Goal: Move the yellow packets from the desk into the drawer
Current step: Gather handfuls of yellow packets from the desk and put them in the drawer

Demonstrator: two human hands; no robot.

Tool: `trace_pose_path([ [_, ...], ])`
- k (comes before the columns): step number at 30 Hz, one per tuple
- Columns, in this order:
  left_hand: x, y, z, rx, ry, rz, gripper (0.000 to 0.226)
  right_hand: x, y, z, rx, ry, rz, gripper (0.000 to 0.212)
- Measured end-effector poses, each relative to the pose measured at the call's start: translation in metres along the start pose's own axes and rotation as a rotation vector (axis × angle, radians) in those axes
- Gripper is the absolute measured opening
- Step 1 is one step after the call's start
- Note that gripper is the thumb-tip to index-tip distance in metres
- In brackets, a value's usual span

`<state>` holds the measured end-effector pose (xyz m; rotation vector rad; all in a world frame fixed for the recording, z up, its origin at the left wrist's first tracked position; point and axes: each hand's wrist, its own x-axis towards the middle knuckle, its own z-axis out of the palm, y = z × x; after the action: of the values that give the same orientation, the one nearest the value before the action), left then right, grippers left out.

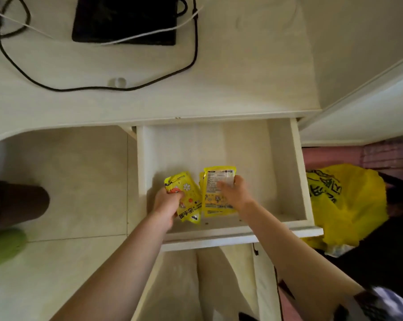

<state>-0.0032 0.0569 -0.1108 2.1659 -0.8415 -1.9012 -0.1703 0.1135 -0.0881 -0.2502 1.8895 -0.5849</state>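
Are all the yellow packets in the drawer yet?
Nearly. The desk shows no packets, only cables and a black pad. Both hands are inside the open drawer: the left hand grips one packet, the right hand holds a small stack. Left: let go, maybe shut the drawer.

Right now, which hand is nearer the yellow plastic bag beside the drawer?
Right. The right hand holds packets in the drawer on the side towards the yellow plastic bag; the left hand grips packets further away, at the drawer's left side.
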Motion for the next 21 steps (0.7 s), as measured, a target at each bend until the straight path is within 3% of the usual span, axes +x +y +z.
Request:
trace_pose_path([
  [6, 0.032, -0.019, -0.003, 0.104, 0.123, -0.004, 0.019, 0.034, 0.025, 0.008, -0.084, -0.046, 0.002, 0.027],
  [14, 0.038, -0.032, -0.009, 0.464, 0.199, 0.066, 0.011, 0.032, 0.043, -0.008, -0.302, 0.086, 0.011, 0.025],
  [21, 0.007, -0.023, -0.014, 0.556, 0.181, 0.104, 0.036, 0.006, 0.031, -0.028, -0.491, 0.030, 0.025, 0.044],
])
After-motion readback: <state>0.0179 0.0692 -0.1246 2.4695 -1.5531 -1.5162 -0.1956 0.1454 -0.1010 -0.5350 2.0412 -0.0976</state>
